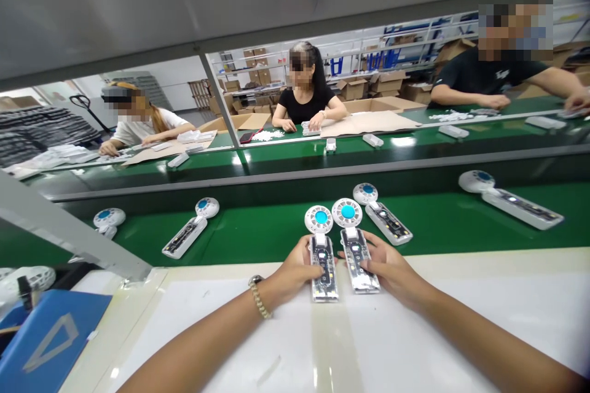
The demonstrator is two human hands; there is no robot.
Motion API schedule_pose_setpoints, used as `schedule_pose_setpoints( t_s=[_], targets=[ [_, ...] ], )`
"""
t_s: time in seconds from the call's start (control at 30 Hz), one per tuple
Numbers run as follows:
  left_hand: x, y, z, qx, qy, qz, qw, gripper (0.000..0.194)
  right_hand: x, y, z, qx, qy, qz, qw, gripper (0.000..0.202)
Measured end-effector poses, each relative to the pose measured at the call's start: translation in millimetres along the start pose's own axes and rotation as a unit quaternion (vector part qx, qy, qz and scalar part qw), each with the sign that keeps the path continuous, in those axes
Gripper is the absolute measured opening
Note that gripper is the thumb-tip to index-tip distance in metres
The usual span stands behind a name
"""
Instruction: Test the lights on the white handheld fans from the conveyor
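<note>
My left hand [297,267] is closed around a handheld fan [324,282] with a clear handle and a round white head with a blue centre. A second fan of the same kind [362,276] is gripped in my right hand [385,264]. Both are held upright side by side over the white worktop [258,344], their heads nearly touching. Each thumb lies on the front of a handle, where a dark circuit board shows through. Just behind my right hand, another fan [391,224] lies on the green conveyor belt [262,227].
More fans lie on the belt, one at the left [185,236] and one at the right [523,207]. A blue bin [59,338] stands at the lower left. A slanted metal post [69,221] rises nearby, and a grey shelf [230,0] hangs overhead. Several co-workers sit across the line.
</note>
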State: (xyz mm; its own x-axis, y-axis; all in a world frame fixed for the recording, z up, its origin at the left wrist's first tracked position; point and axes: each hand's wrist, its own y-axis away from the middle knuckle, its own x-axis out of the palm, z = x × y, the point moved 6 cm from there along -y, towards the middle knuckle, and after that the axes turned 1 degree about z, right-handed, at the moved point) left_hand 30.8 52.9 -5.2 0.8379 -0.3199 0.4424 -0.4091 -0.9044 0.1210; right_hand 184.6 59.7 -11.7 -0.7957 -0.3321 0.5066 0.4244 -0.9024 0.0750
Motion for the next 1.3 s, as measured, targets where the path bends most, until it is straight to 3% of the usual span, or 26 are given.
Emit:
schedule_pose_setpoints(
  t_s=[0.53,0.67,0.7,0.8,0.87,0.97,1.07,1.17,1.3],
  targets=[
    [2.5,2.2,-4.5,-0.005,0.019,-0.006,1.000,0.058,0.7,1.5,1.2,-0.003,-0.008,0.039,0.999,0.062],
    [2.7,-0.8,-1.8,-0.059,0.060,-0.014,0.996,0.035,5.8,4.0,5.2,0.041,-0.038,0.033,0.998,0.037],
    [2.4,-1.0,-0.3,-0.076,0.063,-0.017,0.995,0.038,6.2,4.1,5.4,0.054,-0.041,0.037,0.997,0.034],
    [1.2,-0.4,2.8,-0.111,0.053,-0.015,0.992,0.059,3.1,1.7,7.0,0.077,-0.058,0.071,0.993,0.063],
    [-1.9,-0.1,2.9,-0.124,0.049,-0.017,0.991,0.065,-4.7,-2.5,10.3,0.076,-0.076,0.082,0.991,0.069],
    [-16.6,-2.7,-1.7,-0.131,0.047,-0.050,0.989,0.070,-24.9,-11.0,20.6,0.051,-0.079,0.048,0.994,0.070],
    [-47.3,-9.8,-18.4,-0.070,-0.035,-0.132,0.988,0.068,-56.3,-17.6,34.4,0.014,-0.019,-0.063,0.998,0.057],
    [-80.7,-14.7,-44.8,0.054,-0.186,-0.227,0.955,0.049,-89.1,-18.7,46.5,-0.016,0.109,-0.176,0.978,0.037],
    [-111.5,-15.7,-60.5,0.125,-0.267,-0.318,0.901,0.038,-110.7,-18.5,61.8,-0.104,0.286,-0.219,0.927,0.052]
  ],
)
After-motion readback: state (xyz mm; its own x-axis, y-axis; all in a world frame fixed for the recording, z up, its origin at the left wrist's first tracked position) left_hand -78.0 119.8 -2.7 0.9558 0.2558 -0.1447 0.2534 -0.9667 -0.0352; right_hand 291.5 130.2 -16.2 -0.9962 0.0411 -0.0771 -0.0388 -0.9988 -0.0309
